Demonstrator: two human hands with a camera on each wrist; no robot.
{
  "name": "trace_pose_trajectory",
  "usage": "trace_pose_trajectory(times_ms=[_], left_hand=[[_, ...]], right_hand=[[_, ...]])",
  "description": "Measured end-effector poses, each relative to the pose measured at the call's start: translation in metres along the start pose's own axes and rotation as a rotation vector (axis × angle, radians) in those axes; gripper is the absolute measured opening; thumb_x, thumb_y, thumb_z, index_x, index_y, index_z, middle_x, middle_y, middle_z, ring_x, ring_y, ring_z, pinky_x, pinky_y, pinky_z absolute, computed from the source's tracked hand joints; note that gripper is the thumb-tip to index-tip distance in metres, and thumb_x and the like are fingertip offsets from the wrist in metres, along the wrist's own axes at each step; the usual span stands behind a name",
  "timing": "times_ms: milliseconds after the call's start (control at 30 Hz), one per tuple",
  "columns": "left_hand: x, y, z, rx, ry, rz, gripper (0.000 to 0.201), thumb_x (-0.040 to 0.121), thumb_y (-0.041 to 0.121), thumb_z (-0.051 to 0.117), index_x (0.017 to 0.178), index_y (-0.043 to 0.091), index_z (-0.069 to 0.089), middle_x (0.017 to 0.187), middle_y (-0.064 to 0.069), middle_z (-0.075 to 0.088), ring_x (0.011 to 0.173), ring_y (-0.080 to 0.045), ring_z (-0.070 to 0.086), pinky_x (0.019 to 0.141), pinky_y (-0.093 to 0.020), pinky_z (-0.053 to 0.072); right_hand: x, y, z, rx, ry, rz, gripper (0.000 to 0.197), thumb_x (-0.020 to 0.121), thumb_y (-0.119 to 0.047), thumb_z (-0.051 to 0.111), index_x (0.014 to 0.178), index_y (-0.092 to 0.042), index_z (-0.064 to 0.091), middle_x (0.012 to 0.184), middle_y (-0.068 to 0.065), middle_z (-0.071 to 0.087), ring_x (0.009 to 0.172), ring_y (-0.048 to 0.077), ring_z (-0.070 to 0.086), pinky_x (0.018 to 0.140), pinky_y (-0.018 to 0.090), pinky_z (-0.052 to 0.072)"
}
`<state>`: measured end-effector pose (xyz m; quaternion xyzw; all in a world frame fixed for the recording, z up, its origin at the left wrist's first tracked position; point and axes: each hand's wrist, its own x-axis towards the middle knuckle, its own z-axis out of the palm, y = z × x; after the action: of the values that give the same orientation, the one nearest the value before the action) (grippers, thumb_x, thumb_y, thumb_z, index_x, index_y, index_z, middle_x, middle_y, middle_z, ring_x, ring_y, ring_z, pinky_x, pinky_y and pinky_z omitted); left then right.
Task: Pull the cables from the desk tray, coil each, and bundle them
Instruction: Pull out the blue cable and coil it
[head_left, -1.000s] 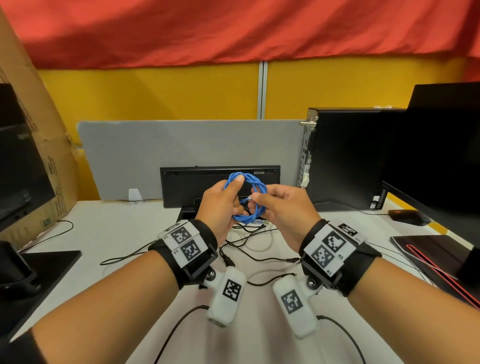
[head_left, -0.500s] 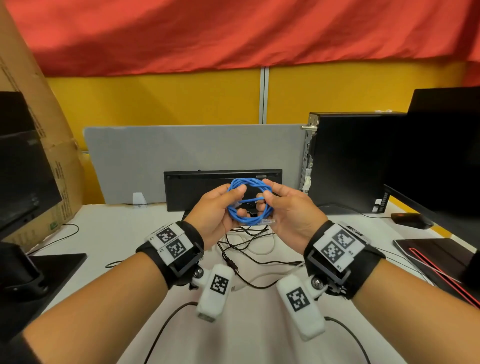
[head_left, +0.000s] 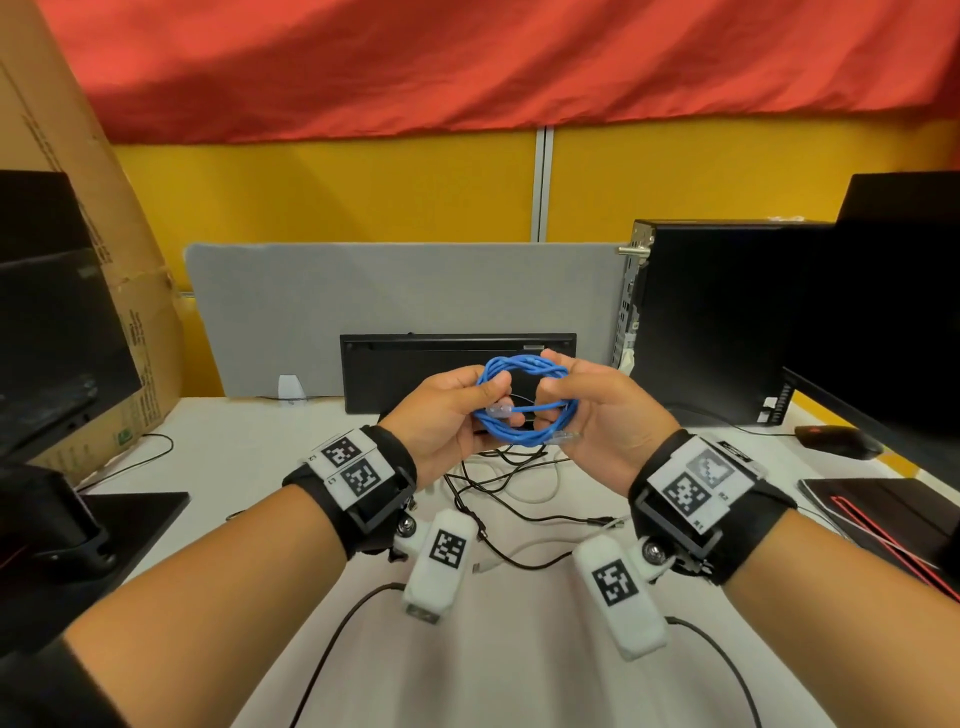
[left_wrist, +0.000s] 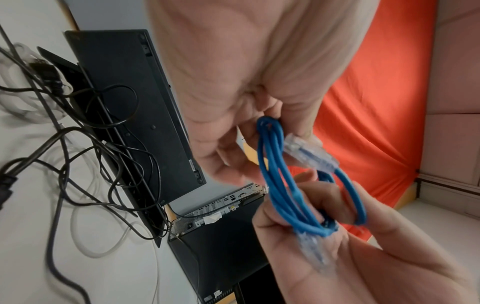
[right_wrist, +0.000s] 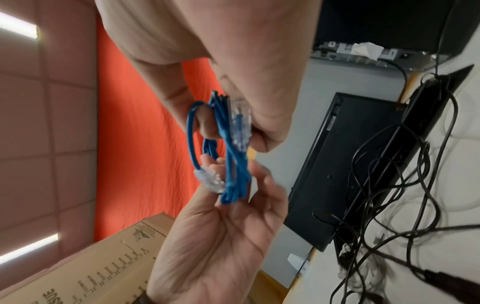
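My fingers of both hands pinch the coiled blue cable (head_left: 524, 400), one coil made, while black and white cables (head_left: 519, 493) below it wait uncoiled on the surface.

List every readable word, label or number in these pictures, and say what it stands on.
"SUE": cut-off letters printed on the cardboard box.
The box's other print, the wrist marker tags and the keyboard label: too small or blurred to read.
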<state>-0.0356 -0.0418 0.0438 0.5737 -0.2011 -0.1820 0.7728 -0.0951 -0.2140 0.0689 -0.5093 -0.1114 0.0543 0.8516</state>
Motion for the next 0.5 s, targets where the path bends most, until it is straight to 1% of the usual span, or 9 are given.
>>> trace_pose_trajectory(times_ms=[33, 67, 100, 133, 167, 233, 300, 400, 500], left_hand=[[0.0, 0.001, 0.0, 0.028, 0.017, -0.002, 0.015, 0.097, 0.019, 0.053, 0.092, 0.012, 0.065, 0.073, -0.004, 0.06, 0.072, -0.018, 0.06, 0.086, -0.042, 0.05], [0.0, 0.002, 0.0, 0.049, 0.038, -0.008, 0.016, 0.097, 0.021, 0.054, 0.09, 0.012, 0.065, 0.071, -0.003, 0.059, 0.069, -0.016, 0.058, 0.083, -0.04, 0.048], [0.001, 0.003, 0.0, 0.056, 0.062, -0.02, 0.017, 0.097, 0.022, 0.054, 0.089, 0.012, 0.065, 0.07, -0.003, 0.057, 0.066, -0.015, 0.055, 0.078, -0.037, 0.046], [0.002, 0.004, 0.0, 0.049, 0.08, -0.033, 0.016, 0.096, 0.022, 0.055, 0.09, 0.011, 0.066, 0.069, -0.003, 0.056, 0.064, -0.014, 0.053, 0.071, -0.032, 0.045], [0.002, 0.005, -0.001, 0.037, 0.09, -0.044, 0.016, 0.095, 0.022, 0.057, 0.094, 0.01, 0.067, 0.069, -0.003, 0.055, 0.063, -0.013, 0.053, 0.063, -0.028, 0.046], [0.003, 0.004, -0.001, 0.022, 0.112, -0.054, 0.023, 0.093, 0.022, 0.06, 0.107, 0.005, 0.067, 0.069, -0.003, 0.058, 0.062, -0.011, 0.055, 0.054, -0.022, 0.048], [0.004, 0.004, -0.002, 0.015, 0.166, -0.045, 0.028, 0.091, 0.024, 0.064, 0.109, 0.003, 0.068, 0.07, -0.002, 0.06, 0.062, -0.011, 0.057, 0.053, -0.021, 0.05], [0.004, 0.005, -0.004, 0.0, 0.241, -0.015, 0.016, 0.088, 0.024, 0.068, 0.091, 0.008, 0.071, 0.069, -0.003, 0.061, 0.061, -0.012, 0.058, 0.06, -0.026, 0.053], [0.003, 0.007, -0.002, -0.005, 0.277, 0.037, 0.014, 0.087, 0.021, 0.069, 0.09, 0.007, 0.07, 0.068, -0.003, 0.062, 0.061, -0.011, 0.061, 0.058, -0.024, 0.055]], right_hand=[[0.0, 0.0, -0.001, -0.063, -0.007, 0.006, 0.045, 0.088, 0.012, 0.044, 0.133, 0.005, 0.044, 0.102, 0.019, 0.06, 0.093, 0.032, 0.058, 0.101, 0.052, 0.045], [0.0, -0.001, -0.002, -0.116, -0.014, 0.016, 0.048, 0.087, 0.015, 0.044, 0.135, 0.007, 0.043, 0.105, 0.02, 0.058, 0.099, 0.034, 0.055, 0.107, 0.055, 0.04], [0.0, -0.001, -0.002, -0.156, -0.027, 0.026, 0.05, 0.086, 0.018, 0.043, 0.135, 0.007, 0.043, 0.098, 0.017, 0.061, 0.098, 0.032, 0.056, 0.106, 0.055, 0.04], [0.001, -0.001, -0.003, -0.188, -0.036, 0.033, 0.052, 0.084, 0.021, 0.041, 0.134, 0.006, 0.043, 0.085, 0.011, 0.065, 0.09, 0.026, 0.062, 0.099, 0.05, 0.047], [0.001, -0.002, -0.004, -0.22, -0.041, 0.041, 0.053, 0.083, 0.024, 0.039, 0.132, 0.005, 0.043, 0.072, 0.004, 0.067, 0.077, 0.018, 0.065, 0.087, 0.04, 0.053], [0.002, -0.002, -0.006, -0.286, -0.043, 0.041, 0.054, 0.082, 0.026, 0.04, 0.129, 0.0, 0.046, 0.064, -0.003, 0.065, 0.063, 0.009, 0.065, 0.071, 0.028, 0.052], [0.001, -0.004, -0.009, -0.363, -0.07, 0.024, 0.051, 0.083, 0.023, 0.05, 0.127, -0.002, 0.049, 0.07, 0.001, 0.064, 0.067, 0.012, 0.064, 0.071, 0.027, 0.054], [0.0, -0.005, -0.011, -0.556, -0.029, -0.012, 0.047, 0.079, 0.015, 0.065, 0.123, -0.002, 0.056, 0.086, 0.009, 0.068, 0.078, 0.018, 0.065, 0.072, 0.027, 0.053], [0.002, -0.001, -0.012, -0.585, 0.065, -0.023, 0.037, 0.079, 0.005, 0.071, 0.115, -0.002, 0.062, 0.084, 0.01, 0.067, 0.068, 0.016, 0.06, 0.061, 0.028, 0.049]])
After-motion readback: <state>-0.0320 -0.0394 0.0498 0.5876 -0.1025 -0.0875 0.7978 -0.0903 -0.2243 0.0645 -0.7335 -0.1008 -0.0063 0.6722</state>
